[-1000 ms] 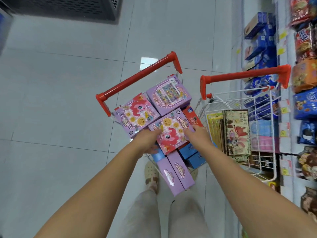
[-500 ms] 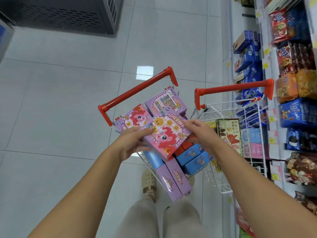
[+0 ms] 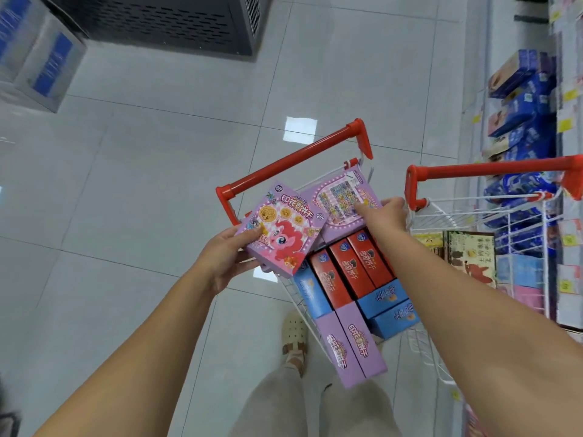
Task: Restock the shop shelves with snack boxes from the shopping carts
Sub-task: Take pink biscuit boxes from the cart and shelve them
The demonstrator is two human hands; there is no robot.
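My left hand (image 3: 225, 257) grips a pink-and-purple pony snack box (image 3: 280, 230) by its left edge, held above the left side of the near cart (image 3: 290, 160). My right hand (image 3: 383, 212) rests with fingers on a second purple box (image 3: 339, 200) lying on top of the cart's load near the handle. Below these, the cart holds red boxes (image 3: 350, 266), blue boxes (image 3: 391, 307) and purple boxes (image 3: 353, 348) packed on edge.
A second red-handled cart (image 3: 489, 168) with flat boxes stands to the right, against shop shelves (image 3: 530, 121) of blue and other snack packs. A dark freezer cabinet (image 3: 164, 20) is at the far left. My feet stand on the grey tiled floor (image 3: 142, 184).
The pony box I held with both hands is lifted left and now held by my left hand alone. My right hand has let go and reached to the purple box near the handle.
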